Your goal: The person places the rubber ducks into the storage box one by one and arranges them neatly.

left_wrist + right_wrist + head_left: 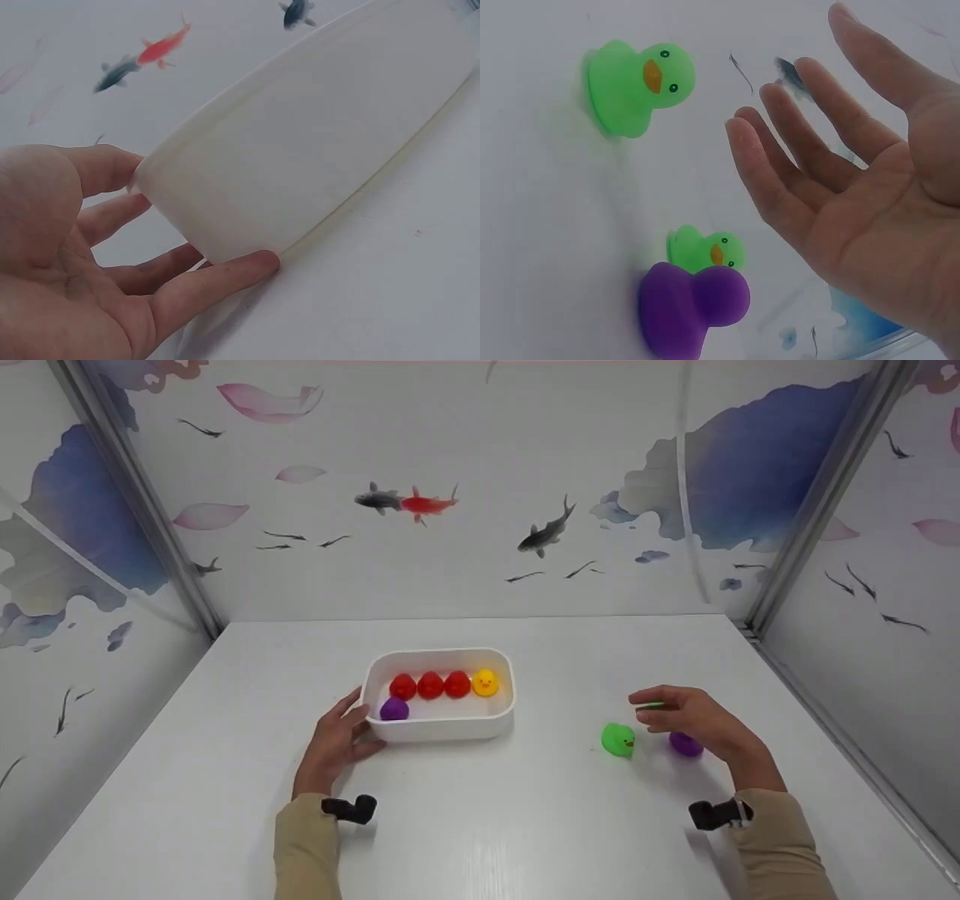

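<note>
My left hand (335, 742) holds the near left corner of a white plastic tub (442, 730). Its fingers meet the end wall and rim, and the thumb (240, 275) lies along the lower front edge. Inside the tub are a yellow rubber duck (485, 683), three red rounded toys (430, 686) in a row and a purple one (394, 709). On the right, my empty right hand (694, 720) hovers with loosely extended fingers over the toy ducks. Below it sit a green duck (634, 90), a purple duck (686, 307) and a second green duck (697, 249), partly hidden.
The white tabletop (480, 810) meets a back wall (480, 577) painted with fish and petals. Side walls with metal corner posts (825, 495) flank it. A small black camera is strapped at each sleeve cuff.
</note>
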The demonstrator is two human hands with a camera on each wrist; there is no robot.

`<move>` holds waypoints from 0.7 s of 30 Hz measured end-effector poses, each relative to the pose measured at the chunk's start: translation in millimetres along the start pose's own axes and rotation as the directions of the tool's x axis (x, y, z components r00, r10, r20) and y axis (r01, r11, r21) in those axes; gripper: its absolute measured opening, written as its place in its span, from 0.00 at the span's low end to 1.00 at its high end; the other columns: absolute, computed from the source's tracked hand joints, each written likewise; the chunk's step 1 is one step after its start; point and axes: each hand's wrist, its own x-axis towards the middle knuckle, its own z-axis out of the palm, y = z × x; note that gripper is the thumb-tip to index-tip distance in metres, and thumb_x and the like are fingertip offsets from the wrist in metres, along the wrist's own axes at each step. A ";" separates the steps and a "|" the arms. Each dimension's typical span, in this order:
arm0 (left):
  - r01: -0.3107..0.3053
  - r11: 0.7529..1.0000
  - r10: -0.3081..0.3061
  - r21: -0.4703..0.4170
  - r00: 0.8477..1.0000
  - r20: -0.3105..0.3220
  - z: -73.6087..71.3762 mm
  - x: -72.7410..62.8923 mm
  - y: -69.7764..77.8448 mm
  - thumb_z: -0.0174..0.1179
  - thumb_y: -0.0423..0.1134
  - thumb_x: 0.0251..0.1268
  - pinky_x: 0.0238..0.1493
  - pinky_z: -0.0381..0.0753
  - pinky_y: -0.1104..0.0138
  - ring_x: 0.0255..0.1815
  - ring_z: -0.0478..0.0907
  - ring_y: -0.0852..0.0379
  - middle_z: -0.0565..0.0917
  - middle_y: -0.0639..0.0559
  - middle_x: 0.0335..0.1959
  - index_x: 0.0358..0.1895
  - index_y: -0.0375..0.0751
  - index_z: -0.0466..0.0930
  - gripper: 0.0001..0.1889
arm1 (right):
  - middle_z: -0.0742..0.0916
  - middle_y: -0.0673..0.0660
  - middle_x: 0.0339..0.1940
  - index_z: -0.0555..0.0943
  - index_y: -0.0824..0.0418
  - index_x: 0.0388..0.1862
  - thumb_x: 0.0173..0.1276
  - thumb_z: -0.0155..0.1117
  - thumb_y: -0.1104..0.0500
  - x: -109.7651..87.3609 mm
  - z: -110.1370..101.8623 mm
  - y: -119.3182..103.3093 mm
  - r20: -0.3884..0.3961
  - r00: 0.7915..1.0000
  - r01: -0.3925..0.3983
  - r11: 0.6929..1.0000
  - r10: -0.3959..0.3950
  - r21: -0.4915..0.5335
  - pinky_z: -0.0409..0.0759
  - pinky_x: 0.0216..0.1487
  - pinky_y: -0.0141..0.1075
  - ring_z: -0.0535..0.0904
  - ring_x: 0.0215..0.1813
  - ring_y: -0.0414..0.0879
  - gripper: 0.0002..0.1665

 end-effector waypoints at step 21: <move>0.022 0.999 -0.022 0.028 1.000 0.000 0.2 -0.7 0.6 0.49 0.45 0.79 0.60 0.83 0.55 0.74 0.68 0.41 0.63 0.42 0.79 0.80 0.57 0.54 0.30 | 0.79 0.62 0.69 0.77 0.52 0.68 0.64 0.72 0.45 8.4 12.7 12.8 0.020 0.990 -0.135 0.988 0.136 -0.077 0.73 0.46 0.32 0.84 0.54 0.43 0.34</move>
